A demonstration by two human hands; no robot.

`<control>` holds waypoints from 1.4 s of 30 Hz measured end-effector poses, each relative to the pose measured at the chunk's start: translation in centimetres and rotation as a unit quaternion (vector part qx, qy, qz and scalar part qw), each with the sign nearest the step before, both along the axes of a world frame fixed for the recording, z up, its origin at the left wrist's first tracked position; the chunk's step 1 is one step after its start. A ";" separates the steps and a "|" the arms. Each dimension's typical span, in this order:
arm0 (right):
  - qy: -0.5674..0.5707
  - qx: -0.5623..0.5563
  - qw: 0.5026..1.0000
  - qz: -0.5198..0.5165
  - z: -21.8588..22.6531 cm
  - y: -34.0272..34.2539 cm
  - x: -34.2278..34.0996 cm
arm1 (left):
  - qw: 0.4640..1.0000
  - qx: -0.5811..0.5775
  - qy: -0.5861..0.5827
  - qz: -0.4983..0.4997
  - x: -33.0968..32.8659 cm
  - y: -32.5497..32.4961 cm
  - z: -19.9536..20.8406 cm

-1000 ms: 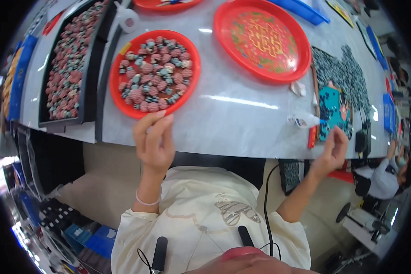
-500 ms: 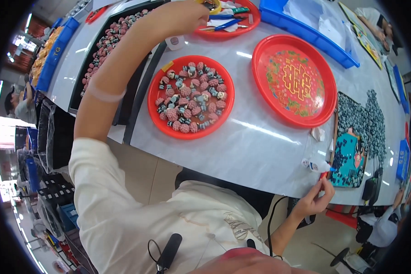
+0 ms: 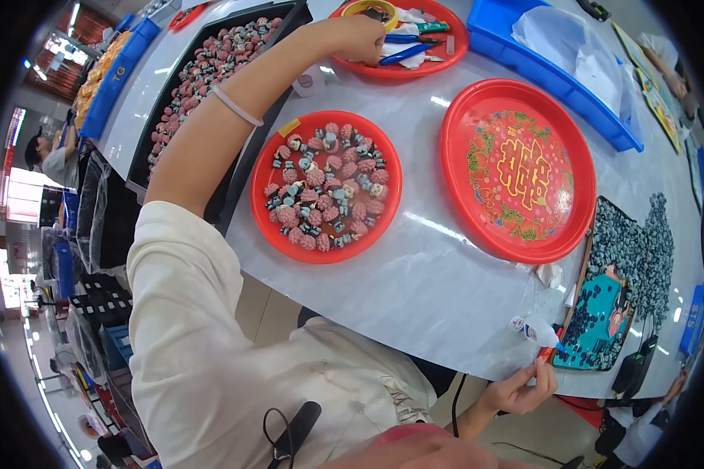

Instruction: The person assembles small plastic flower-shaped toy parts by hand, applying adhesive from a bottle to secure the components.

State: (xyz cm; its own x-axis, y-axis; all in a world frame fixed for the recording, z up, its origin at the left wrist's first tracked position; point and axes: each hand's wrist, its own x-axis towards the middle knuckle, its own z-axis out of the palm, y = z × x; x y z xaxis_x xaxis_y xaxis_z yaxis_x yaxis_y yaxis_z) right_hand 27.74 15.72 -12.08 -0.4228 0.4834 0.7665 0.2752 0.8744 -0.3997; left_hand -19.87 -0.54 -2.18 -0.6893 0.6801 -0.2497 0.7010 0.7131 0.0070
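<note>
My left hand [image 3: 360,39] reaches far across the table into a red tray [image 3: 455,45] holding pens, a yellow tape roll and small tools. Its fingers rest on those items, and I cannot see whether they grip one. My left forearm, with a pink wristband, passes over a long black tray [image 3: 145,160] of pink pieces. My right hand [image 3: 516,391] hangs at the table's near edge, fingers curled together, just below a small white bottle [image 3: 536,330]. A red round tray [image 3: 264,227] full of pink and grey pieces lies between the hands.
An empty red tray [image 3: 452,180] with a gold pattern sits right of centre. A blue bin [image 3: 555,78] with plastic bags stands behind it. A dark board [image 3: 602,313] with small dark beads and a teal picture lies at the right. Other people are at the far left [image 3: 51,156] and top right [image 3: 665,55].
My left arm has stretched from the table's near edge over the full red tray to the far tray of pens. My right hand has stayed at the near edge.
</note>
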 end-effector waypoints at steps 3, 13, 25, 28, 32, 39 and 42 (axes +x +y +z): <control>0.008 -0.010 1.000 -0.004 0.1 -0.2 -0.2 | 0.999 0.011 -0.034 0.014 -0.4 -0.1 -0.1; -0.009 0.009 1.000 -0.017 -0.4 0.2 0.3 | 0.995 -0.040 0.089 -0.004 0.6 -0.3 3.7; 0.024 -0.014 1.000 -0.014 -0.3 -0.2 0.0 | 0.941 0.244 0.213 0.098 12.7 -10.1 9.9; 0.040 -0.003 0.999 0.012 -0.4 -0.2 0.4 | 0.911 0.393 0.104 0.070 19.2 -12.9 6.0; 0.068 -0.027 0.996 0.045 1.3 -1.5 -0.3 | 0.879 0.442 -0.140 0.112 27.4 -12.8 2.3; -0.033 -0.533 0.733 0.420 5.8 -10.3 -4.7 | 0.825 0.547 -0.124 -0.070 34.6 -9.9 -4.9; -0.044 -0.562 0.691 0.453 5.2 -10.8 -5.0 | 0.841 0.509 -0.169 -0.068 36.1 -10.1 -5.7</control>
